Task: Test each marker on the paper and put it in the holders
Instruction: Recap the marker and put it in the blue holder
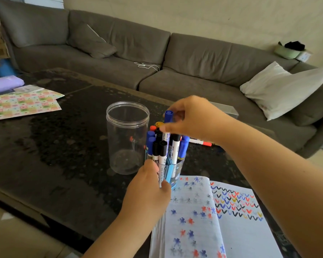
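My right hand (191, 118) pinches the blue-capped marker (167, 125); I should lower it straight into the full holder (172, 174) my left hand (149, 185) grips below.

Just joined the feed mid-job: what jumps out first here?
Front and centre, the right hand pinches a blue-capped marker over a marker-crammed holder that the left hand steadies. Just left stands an empty clear jar, and the open notebook of coloured test marks lies in front, on the dark table.
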{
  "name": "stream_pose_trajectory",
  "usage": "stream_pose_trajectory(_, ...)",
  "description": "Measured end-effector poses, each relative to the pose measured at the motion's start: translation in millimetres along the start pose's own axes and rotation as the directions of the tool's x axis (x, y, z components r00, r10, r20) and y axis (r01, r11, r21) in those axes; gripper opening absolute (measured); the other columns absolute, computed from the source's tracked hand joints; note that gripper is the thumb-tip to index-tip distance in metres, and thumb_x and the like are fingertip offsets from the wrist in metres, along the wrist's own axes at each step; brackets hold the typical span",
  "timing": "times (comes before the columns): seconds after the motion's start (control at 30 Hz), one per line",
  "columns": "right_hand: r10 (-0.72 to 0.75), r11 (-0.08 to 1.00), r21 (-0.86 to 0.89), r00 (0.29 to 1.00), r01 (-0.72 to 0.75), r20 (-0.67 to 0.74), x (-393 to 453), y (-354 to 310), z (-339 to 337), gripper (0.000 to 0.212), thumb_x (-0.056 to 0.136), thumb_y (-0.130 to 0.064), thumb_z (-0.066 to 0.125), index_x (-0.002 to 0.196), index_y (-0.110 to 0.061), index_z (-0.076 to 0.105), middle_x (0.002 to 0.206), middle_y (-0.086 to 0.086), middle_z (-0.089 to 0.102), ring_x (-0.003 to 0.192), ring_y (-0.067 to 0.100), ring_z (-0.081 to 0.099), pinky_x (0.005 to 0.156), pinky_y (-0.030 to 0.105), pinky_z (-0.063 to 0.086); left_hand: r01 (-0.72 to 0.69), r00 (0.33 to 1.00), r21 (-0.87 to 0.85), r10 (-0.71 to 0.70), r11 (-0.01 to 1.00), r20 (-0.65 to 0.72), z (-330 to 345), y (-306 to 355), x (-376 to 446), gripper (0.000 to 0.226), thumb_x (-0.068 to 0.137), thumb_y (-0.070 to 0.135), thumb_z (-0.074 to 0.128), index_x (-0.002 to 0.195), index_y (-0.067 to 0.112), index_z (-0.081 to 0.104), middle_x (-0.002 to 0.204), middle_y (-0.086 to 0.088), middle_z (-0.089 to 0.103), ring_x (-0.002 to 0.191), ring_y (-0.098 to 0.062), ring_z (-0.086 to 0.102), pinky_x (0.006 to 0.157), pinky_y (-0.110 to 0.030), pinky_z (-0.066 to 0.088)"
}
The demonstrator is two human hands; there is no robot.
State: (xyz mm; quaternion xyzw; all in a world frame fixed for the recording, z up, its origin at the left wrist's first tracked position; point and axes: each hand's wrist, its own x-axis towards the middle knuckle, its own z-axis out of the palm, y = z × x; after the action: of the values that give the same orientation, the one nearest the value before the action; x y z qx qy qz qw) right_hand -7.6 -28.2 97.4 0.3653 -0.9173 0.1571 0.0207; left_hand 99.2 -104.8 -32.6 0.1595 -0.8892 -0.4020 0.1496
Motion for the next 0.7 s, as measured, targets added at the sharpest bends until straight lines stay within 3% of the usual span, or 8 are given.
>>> stream_pose_trajectory(0.07,-0.038,0.997,0.057,0.995,0.043,-0.091,-1,0,-2,0.021,0.082,-0.043,0.068,0.086,-0.023,0.062,0.061,-0.010,0.052,0.055,0.003,0.047,0.050,0.009,0.034,-0.006,1.000,0.011,0.006,1.000,-0.001,0,0,1,0.013,0.091,0.023,0.050,0.095,0.022,0.038,0.090,0.007,0.049,0.068,-0.005,0.048,0.051,-0.009,0.035)
stream_pose_trajectory(0.2,-0.075,0.996,0.033,0.996,0.077,-0.057,0,-2,-1,0.015,0.086,-0.037,0.065,0.086,-0.023,0.058,0.061,-0.010,0.051,0.053,0.003,0.046,0.048,0.004,0.034,0.016,1.000,0.006,-0.016,1.000,-0.005,0,0,2,0.013,0.091,0.022,0.051,0.093,0.022,0.039,0.089,0.007,0.048,0.067,-0.006,0.048,0.050,-0.010,0.035)
stream_pose_trajectory(0.33,-0.062,0.998,0.013,0.997,0.063,-0.044,-4,1,5,0.019,0.089,-0.037,0.060,0.097,-0.019,0.063,0.064,-0.012,0.049,0.056,0.003,0.045,0.048,0.010,0.030,0.016,1.000,0.040,-0.016,0.999,-0.004,0,2,1,0.012,0.091,0.023,0.050,0.095,0.021,0.039,0.094,0.006,0.050,0.070,-0.006,0.049,0.050,-0.010,0.034)
stream_pose_trajectory(0.4,-0.063,0.998,0.013,0.996,0.064,-0.059,-6,1,10,0.021,0.093,-0.036,0.055,0.101,-0.018,0.060,0.067,-0.012,0.049,0.059,0.003,0.045,0.049,0.010,0.032,-0.056,0.998,0.102,0.060,0.993,-0.036,0,4,-1,0.015,0.092,0.024,0.049,0.103,0.022,0.040,0.096,0.007,0.048,0.077,-0.008,0.047,0.054,-0.010,0.036)
stream_pose_trajectory(0.47,-0.086,0.996,-0.001,0.994,0.086,-0.060,-10,-1,12,0.023,0.096,-0.036,0.049,0.105,-0.016,0.057,0.078,-0.006,0.056,0.066,0.007,0.050,0.055,0.011,0.035,-0.149,0.985,0.137,0.159,0.979,-0.067,0,7,-3,0.016,0.093,0.024,0.048,0.104,0.026,0.037,0.092,0.010,0.041,0.082,-0.008,0.049,0.063,-0.013,0.041)
stream_pose_trajectory(0.53,-0.117,0.992,-0.057,0.992,0.115,-0.043,-12,-2,13,0.026,0.098,-0.034,0.044,0.110,-0.013,0.055,0.096,0.001,0.060,0.081,0.016,0.055,0.067,0.023,0.042,-0.186,0.978,0.150,0.198,0.971,-0.069,0,8,-4,0.016,0.094,0.024,0.045,0.105,0.029,0.035,0.093,0.011,0.041,0.088,-0.008,0.053,0.069,-0.015,0.045)
stream_pose_trajectory(0.6,-0.122,0.988,-0.099,0.992,0.118,-0.035,-14,-2,12,0.027,0.099,-0.033,0.040,0.113,-0.013,0.052,0.102,0.004,0.058,0.088,0.020,0.054,0.073,0.029,0.041,-0.198,0.975,0.163,0.212,0.967,-0.073,2,7,-4,0.021,0.095,0.025,0.043,0.115,0.028,0.038,0.103,0.010,0.049,0.099,-0.007,0.055,0.072,-0.016,0.046)
stream_pose_trajectory(0.7,-0.090,0.992,-0.087,0.995,0.086,-0.040,-17,2,13,0.026,0.101,-0.031,0.035,0.116,-0.014,0.047,0.099,-0.002,0.049,0.083,0.015,0.046,0.068,0.024,0.033,-0.206,0.972,0.163,0.220,0.965,-0.076,5,9,-4,0.034,0.095,0.026,0.043,0.128,0.029,0.038,0.120,0.009,0.055,0.111,-0.008,0.055,0.080,-0.019,0.050)
